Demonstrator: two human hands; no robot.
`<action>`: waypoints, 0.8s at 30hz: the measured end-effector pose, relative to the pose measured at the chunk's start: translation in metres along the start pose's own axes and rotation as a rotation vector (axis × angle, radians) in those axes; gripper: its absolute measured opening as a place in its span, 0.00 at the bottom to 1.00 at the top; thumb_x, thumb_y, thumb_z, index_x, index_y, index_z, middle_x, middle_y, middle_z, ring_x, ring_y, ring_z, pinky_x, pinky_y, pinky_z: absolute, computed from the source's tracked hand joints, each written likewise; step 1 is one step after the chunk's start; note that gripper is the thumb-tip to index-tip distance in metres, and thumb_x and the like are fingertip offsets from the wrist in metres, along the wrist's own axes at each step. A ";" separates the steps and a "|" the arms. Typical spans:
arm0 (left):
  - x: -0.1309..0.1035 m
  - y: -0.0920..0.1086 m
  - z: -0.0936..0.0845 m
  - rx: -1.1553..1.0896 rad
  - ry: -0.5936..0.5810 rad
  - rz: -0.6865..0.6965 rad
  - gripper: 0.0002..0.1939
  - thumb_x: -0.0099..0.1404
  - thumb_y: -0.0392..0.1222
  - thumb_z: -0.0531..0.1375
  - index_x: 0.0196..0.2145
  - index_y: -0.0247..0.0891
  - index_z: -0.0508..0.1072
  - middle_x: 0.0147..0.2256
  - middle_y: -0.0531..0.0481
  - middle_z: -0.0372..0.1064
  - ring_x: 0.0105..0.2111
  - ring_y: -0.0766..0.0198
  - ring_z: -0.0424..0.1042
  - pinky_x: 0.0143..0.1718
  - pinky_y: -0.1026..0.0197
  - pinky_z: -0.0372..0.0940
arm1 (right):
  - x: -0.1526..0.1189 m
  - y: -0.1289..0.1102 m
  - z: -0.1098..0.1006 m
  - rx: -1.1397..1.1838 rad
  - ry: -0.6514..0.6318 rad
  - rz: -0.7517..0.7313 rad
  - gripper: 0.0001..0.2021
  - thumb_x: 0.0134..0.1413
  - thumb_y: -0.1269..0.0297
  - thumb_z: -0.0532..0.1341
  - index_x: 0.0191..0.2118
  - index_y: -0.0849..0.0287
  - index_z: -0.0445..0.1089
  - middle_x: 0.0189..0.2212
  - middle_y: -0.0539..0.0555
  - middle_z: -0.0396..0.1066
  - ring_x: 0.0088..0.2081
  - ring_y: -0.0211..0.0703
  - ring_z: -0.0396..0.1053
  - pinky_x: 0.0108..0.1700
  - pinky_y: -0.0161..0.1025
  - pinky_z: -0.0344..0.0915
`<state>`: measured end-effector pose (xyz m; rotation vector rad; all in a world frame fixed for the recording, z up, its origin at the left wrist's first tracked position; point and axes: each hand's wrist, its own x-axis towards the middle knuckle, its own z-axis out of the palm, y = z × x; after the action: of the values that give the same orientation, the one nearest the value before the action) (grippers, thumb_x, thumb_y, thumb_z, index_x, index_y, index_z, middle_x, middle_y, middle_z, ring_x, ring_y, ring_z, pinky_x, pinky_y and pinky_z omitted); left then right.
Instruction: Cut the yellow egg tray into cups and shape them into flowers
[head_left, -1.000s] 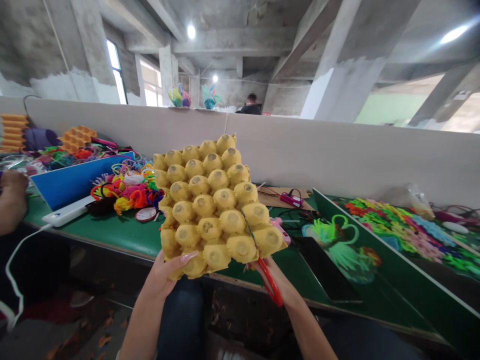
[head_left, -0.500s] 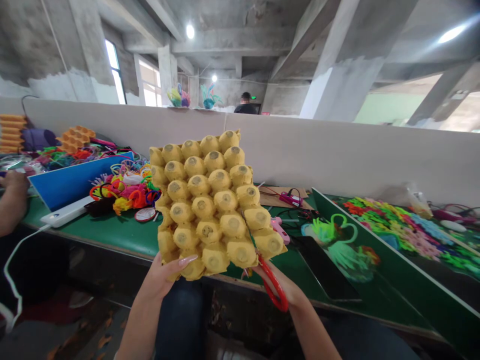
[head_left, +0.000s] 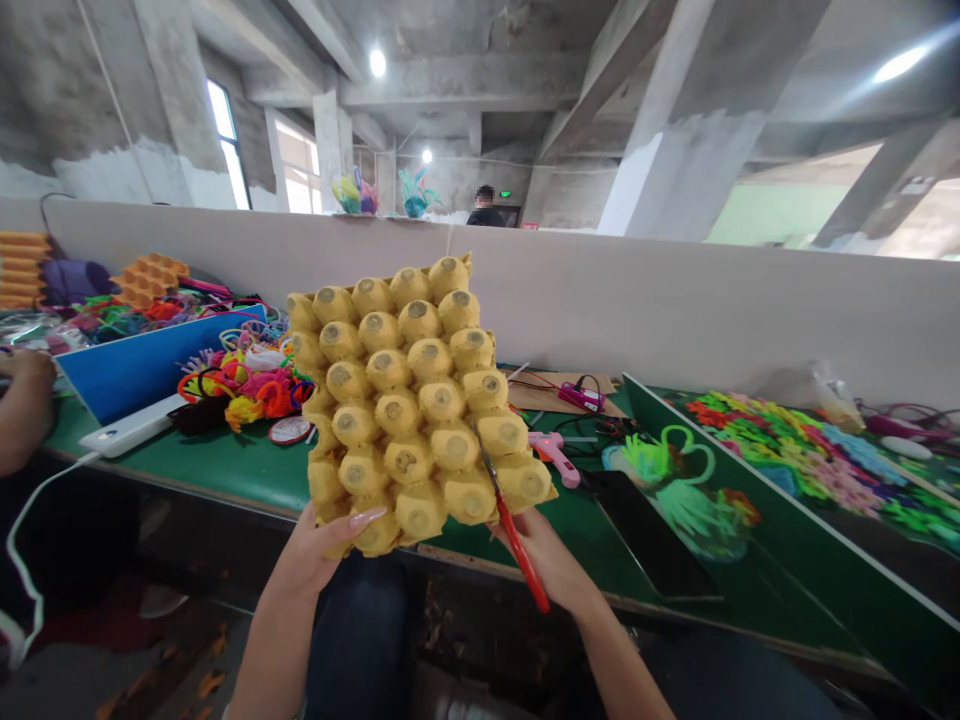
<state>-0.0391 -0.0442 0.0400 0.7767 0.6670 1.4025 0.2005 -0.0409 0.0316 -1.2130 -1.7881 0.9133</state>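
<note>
Evidently mid-cut: scissors (head_left: 517, 550) in the lower edge of a yellow egg tray (head_left: 405, 410)

The tray is held up facing the wearer, slightly tilted, overlapping the front edge of the green tabletop (head_left: 225, 470) in view; its top edge shows against the white partition (head_left: 637, 300). The left hand (head_left: 322, 550) is clamped on the lower-left corner, thumb across the front, other fingers hidden behind. The right hand (head_left: 544, 550) is closed around the red-handled scissors, its fingers partly hidden; a blade runs up from the bottom edge between the two rightmost columns of cups.

Room is tightest on the right, where a pink glue gun (head_left: 556, 455) appears just beside the tray's edge and a dark flat-screen device (head_left: 649, 535) lies beyond, short of a green divider (head_left: 757, 480). To the left, a strip of tabletop stretches toward a white power bank-like box (head_left: 139, 425), with heaped pipe cleaners (head_left: 262, 395) behind it.
</note>
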 end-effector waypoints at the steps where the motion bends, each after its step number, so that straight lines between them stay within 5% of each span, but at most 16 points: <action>1: 0.000 -0.001 0.002 -0.007 0.005 -0.003 0.24 0.39 0.36 0.67 0.38 0.38 0.73 0.38 0.47 0.73 0.45 0.46 0.67 0.46 0.48 0.64 | 0.001 0.003 0.002 -0.004 0.034 0.002 0.21 0.51 0.51 0.55 0.47 0.58 0.65 0.50 0.58 0.64 0.52 0.54 0.59 0.52 0.50 0.57; 8: -0.002 -0.005 0.009 -0.021 0.053 -0.037 0.22 0.37 0.36 0.68 0.35 0.34 0.75 0.36 0.45 0.74 0.41 0.47 0.70 0.40 0.53 0.69 | 0.006 0.012 0.009 0.049 0.159 0.063 0.25 0.45 0.47 0.57 0.46 0.58 0.66 0.47 0.59 0.67 0.51 0.58 0.60 0.51 0.53 0.57; 15: -0.005 0.000 0.016 -0.018 0.079 -0.019 0.22 0.37 0.36 0.68 0.35 0.35 0.74 0.36 0.45 0.74 0.41 0.47 0.71 0.40 0.52 0.69 | 0.004 -0.001 0.011 0.164 0.112 0.100 0.28 0.43 0.42 0.55 0.45 0.58 0.65 0.46 0.58 0.68 0.48 0.54 0.64 0.47 0.48 0.61; 24: -0.002 -0.006 0.012 0.037 0.067 0.056 0.29 0.38 0.36 0.68 0.42 0.38 0.71 0.40 0.47 0.73 0.46 0.47 0.67 0.47 0.47 0.63 | 0.004 0.014 0.008 -0.112 0.182 0.074 0.24 0.49 0.51 0.56 0.52 0.53 0.60 0.52 0.56 0.62 0.52 0.54 0.60 0.50 0.50 0.59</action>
<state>-0.0266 -0.0471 0.0423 0.7855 0.7293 1.4755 0.1979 -0.0339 0.0172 -1.3955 -1.6764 0.7272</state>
